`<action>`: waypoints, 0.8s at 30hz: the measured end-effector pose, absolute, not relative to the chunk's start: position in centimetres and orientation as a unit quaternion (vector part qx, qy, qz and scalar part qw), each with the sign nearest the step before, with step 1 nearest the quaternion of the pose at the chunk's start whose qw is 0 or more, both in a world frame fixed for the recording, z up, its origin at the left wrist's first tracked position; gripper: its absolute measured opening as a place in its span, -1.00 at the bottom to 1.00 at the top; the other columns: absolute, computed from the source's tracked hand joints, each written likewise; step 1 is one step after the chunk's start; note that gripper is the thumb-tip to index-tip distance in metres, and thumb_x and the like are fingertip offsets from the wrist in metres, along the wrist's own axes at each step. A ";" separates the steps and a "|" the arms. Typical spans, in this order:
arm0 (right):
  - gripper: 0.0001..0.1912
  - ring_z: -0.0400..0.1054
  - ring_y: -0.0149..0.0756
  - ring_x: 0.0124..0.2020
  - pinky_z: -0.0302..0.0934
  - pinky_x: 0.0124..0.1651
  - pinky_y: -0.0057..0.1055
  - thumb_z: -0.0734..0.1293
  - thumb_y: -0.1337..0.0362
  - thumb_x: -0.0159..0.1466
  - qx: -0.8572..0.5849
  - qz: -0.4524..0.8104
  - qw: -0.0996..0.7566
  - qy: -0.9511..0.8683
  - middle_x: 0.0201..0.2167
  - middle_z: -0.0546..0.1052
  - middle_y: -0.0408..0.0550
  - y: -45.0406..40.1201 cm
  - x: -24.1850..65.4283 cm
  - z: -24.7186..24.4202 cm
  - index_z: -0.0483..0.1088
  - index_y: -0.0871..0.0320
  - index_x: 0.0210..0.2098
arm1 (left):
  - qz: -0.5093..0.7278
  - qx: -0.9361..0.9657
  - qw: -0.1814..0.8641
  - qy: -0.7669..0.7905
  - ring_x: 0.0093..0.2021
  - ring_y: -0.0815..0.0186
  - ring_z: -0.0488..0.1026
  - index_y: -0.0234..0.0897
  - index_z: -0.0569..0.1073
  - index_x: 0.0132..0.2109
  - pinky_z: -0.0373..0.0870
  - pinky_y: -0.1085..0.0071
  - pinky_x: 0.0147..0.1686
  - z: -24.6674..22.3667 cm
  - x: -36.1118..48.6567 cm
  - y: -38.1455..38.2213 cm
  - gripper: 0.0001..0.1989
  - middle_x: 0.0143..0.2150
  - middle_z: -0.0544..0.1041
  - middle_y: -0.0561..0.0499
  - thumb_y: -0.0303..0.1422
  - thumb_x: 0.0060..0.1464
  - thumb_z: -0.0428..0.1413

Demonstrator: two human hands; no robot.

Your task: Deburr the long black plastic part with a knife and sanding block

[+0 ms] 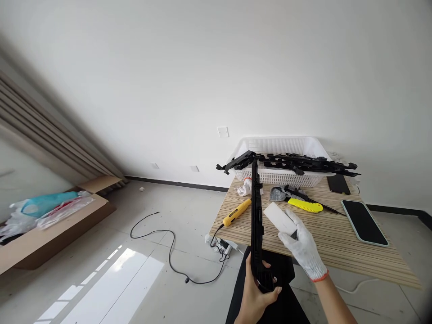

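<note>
My bare left hand [254,294] is closed around the lower end of a long black plastic strip [257,216] with clips along its side. The strip stands out over the table's front edge, its far end before the basket; whether the angled black piece there belongs to it, I cannot tell. In a white knit glove with an orange cuff, my right hand [302,247] grips a flat white rectangular block [279,219], just right of the strip. A small dark patch shows by the glove's fingertips. A yellow corded tool [237,213] lies left of the strip.
A white basket [286,178] of black plastic parts stands at the table's back. On the wooden table [354,261] lie a yellow-handled knife [305,205], a grey cloth [277,194], a glove [245,187] and two phones. A cable [173,243] and cardboard box [64,234] are on the floor.
</note>
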State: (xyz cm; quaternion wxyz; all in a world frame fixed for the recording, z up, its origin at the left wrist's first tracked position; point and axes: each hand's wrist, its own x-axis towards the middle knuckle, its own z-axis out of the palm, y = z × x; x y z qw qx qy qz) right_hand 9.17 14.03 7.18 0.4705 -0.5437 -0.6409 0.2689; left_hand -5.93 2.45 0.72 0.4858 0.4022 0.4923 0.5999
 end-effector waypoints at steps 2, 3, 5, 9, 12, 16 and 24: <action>-0.26 0.52 -0.14 -0.29 0.38 -0.22 -0.28 0.38 0.08 0.18 -0.560 0.193 0.447 -0.670 -0.03 0.57 0.11 13.6 8.8 6.3 0.20 0.16 0.30 | 0.575 0.441 0.461 0.512 -0.22 0.23 0.46 -0.13 0.13 0.20 0.47 0.29 -0.22 0.9 -6.4 2.9 -0.16 -0.13 0.40 -0.02 -0.25 -0.18 0.38; -0.25 0.51 -0.14 -0.36 0.37 -0.26 -0.28 0.37 0.06 0.20 -0.569 0.146 0.443 -0.677 -0.09 0.59 0.13 13.4 8.6 5.8 0.18 0.20 0.30 | 0.565 0.461 0.442 0.523 -0.15 0.19 0.44 -0.14 0.15 0.18 0.45 0.27 -0.14 0.9 -6.6 3.2 -0.19 -0.13 0.41 -0.02 -0.27 -0.18 0.38; -0.27 0.48 -0.17 -0.49 0.33 -0.36 -0.29 0.35 0.06 0.23 -0.579 0.063 0.444 -0.680 -0.23 0.62 0.13 13.2 8.2 5.0 0.19 0.26 0.29 | 0.554 0.485 0.411 0.537 -0.07 0.17 0.41 -0.15 0.17 0.15 0.39 0.25 -0.02 0.8 -6.7 3.7 -0.22 -0.14 0.42 0.00 -0.30 -0.17 0.37; -0.35 0.45 -0.20 -0.56 0.31 -0.40 -0.32 0.32 0.08 0.27 -0.562 -0.012 0.441 -0.700 -0.36 0.63 0.07 13.0 7.7 4.4 0.22 0.28 0.26 | 0.549 0.495 0.409 0.535 -0.09 0.19 0.41 -0.16 0.19 0.15 0.38 0.30 -0.07 0.5 -6.5 4.4 -0.24 -0.14 0.43 0.01 -0.29 -0.17 0.36; -0.37 0.46 -0.18 -0.56 0.31 -0.41 -0.32 0.30 0.06 0.28 -0.576 -0.015 0.428 -0.697 -0.44 0.62 0.04 13.1 7.7 4.6 0.24 0.28 0.24 | 0.551 0.502 0.405 0.529 -0.10 0.19 0.42 -0.18 0.22 0.12 0.38 0.31 -0.08 0.6 -6.3 4.4 -0.29 -0.15 0.44 0.00 -0.28 -0.16 0.36; -0.32 0.51 -0.15 -0.47 0.31 -0.37 -0.32 0.29 0.03 0.27 -0.582 0.006 0.424 -0.693 -0.32 0.63 0.09 13.2 7.7 4.8 0.18 0.25 0.28 | 0.544 0.515 0.406 0.524 -0.14 0.23 0.40 -0.19 0.30 -0.01 0.38 0.34 -0.15 1.0 -6.4 4.0 -0.44 -0.15 0.41 0.00 -0.27 -0.13 0.35; -0.27 0.50 -0.15 -0.29 0.36 -0.23 -0.28 0.37 0.04 0.16 -0.577 0.263 0.466 -0.617 -0.07 0.58 0.04 13.6 8.1 7.9 0.22 0.09 0.28 | 0.521 0.487 0.489 0.503 -0.36 0.41 0.28 -0.20 0.29 -0.07 0.26 0.52 -0.47 1.8 -6.9 2.4 -0.46 -0.16 0.35 0.03 -0.23 -0.15 0.37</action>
